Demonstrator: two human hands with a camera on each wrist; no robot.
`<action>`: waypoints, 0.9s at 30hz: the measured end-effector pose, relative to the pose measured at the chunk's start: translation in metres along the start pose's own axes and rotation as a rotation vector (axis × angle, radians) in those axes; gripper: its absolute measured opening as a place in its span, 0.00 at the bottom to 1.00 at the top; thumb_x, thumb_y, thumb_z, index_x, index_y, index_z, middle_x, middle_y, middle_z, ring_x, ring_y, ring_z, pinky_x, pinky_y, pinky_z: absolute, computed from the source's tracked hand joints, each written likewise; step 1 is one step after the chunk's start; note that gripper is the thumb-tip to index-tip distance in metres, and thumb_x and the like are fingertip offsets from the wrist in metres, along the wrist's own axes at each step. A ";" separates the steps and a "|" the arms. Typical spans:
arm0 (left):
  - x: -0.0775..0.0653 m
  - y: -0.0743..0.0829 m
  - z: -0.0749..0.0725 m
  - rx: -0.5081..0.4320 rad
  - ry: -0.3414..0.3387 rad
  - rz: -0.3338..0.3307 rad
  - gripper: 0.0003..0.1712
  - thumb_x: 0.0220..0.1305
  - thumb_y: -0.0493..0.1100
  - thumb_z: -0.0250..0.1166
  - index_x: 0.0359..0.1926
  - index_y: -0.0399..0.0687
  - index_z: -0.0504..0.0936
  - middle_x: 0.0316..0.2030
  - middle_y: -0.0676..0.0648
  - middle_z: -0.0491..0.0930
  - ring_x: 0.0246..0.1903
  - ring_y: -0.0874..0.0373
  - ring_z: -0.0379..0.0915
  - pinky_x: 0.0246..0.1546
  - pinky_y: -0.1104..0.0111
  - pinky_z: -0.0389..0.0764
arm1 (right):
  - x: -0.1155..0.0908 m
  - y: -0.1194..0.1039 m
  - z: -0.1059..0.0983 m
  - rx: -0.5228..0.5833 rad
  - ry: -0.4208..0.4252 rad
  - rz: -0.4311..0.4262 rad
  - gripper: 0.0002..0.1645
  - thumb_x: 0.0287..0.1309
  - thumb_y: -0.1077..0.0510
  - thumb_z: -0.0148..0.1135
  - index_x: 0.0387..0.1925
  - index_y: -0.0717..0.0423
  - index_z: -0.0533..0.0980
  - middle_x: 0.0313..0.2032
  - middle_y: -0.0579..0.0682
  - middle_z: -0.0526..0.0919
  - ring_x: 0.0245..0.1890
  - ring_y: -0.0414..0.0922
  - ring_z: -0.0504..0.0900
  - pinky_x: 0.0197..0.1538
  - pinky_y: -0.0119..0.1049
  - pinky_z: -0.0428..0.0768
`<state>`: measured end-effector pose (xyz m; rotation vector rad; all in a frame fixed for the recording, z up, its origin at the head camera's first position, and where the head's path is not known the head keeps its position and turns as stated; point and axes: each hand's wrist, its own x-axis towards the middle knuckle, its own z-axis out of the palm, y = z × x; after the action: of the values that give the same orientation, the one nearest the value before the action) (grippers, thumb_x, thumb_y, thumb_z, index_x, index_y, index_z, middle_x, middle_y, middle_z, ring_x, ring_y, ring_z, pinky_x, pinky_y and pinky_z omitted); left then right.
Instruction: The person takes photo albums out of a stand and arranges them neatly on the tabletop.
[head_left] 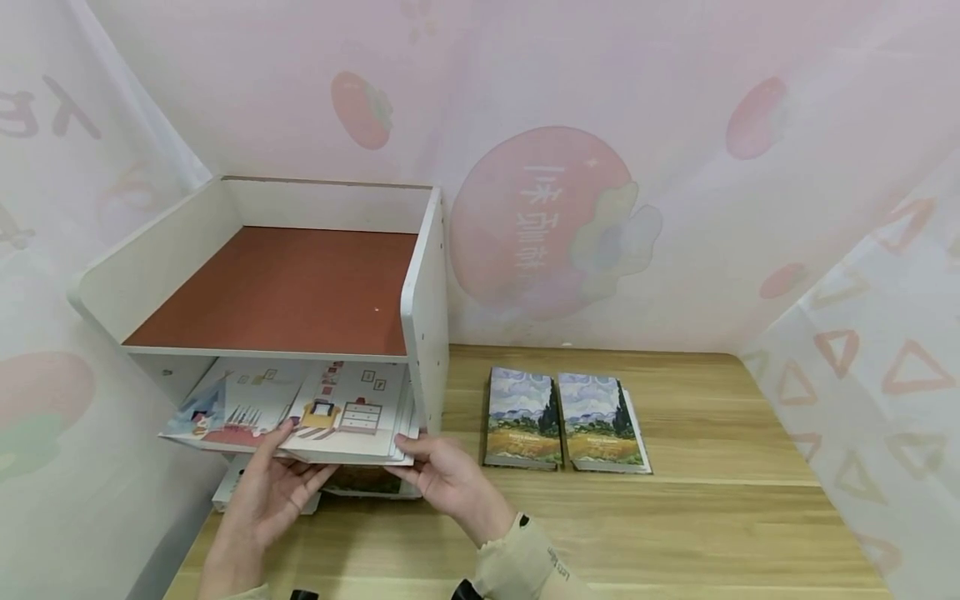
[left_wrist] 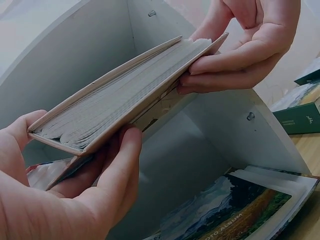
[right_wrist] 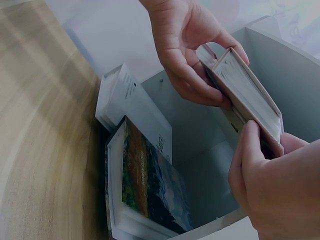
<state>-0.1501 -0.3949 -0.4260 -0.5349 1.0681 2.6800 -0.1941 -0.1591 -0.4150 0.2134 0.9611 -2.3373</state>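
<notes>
Both hands hold a thick album with a cartoon room on its cover [head_left: 345, 412] at the mouth of the white shelf's lower compartment [head_left: 187, 371]. My left hand [head_left: 270, 487] grips its left end, thumb on top and fingers beneath [left_wrist: 115, 175]. My right hand [head_left: 442, 471] pinches its right corner [left_wrist: 235, 65]. The pale page edges [left_wrist: 120, 105] face the left wrist camera, and the same album [right_wrist: 247, 97] shows between the hands in the right wrist view. A second illustrated album [head_left: 228, 408] lies beside it on the left, partly under it.
A landscape-cover album [right_wrist: 150, 185] and a white one [right_wrist: 125, 107] lie on the compartment floor below the hands. Two matching landscape albums [head_left: 566, 417] lie side by side on the wooden table [head_left: 675, 533] right of the shelf. The shelf's red-brown top [head_left: 285, 287] is bare. Patterned curtains surround the table.
</notes>
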 end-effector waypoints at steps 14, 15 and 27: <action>-0.010 -0.006 -0.010 0.013 -0.069 0.029 0.24 0.73 0.55 0.56 0.58 0.45 0.66 0.54 0.39 0.68 0.53 0.50 0.74 0.63 0.60 0.67 | -0.011 0.005 0.004 -0.159 0.044 -0.069 0.25 0.60 0.74 0.58 0.60 0.76 0.68 0.51 0.63 0.79 0.53 0.58 0.79 0.54 0.48 0.80; -0.011 -0.007 -0.011 0.013 -0.073 0.034 0.21 0.74 0.55 0.56 0.56 0.46 0.69 0.54 0.39 0.68 0.53 0.50 0.74 0.63 0.60 0.67 | -0.012 0.005 0.004 -0.164 0.043 -0.073 0.25 0.60 0.74 0.58 0.59 0.76 0.68 0.50 0.64 0.80 0.52 0.59 0.79 0.53 0.48 0.80; -0.024 -0.009 -0.012 0.027 -0.081 0.044 0.34 0.75 0.53 0.55 0.69 0.42 0.50 0.54 0.39 0.69 0.54 0.48 0.74 0.63 0.59 0.66 | -0.021 0.007 0.005 -0.244 0.036 -0.090 0.19 0.60 0.72 0.60 0.53 0.75 0.73 0.46 0.63 0.82 0.49 0.58 0.82 0.50 0.46 0.82</action>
<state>-0.1219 -0.3986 -0.4296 -0.3994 1.1039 2.6961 -0.1721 -0.1568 -0.4080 0.1162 1.2858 -2.2758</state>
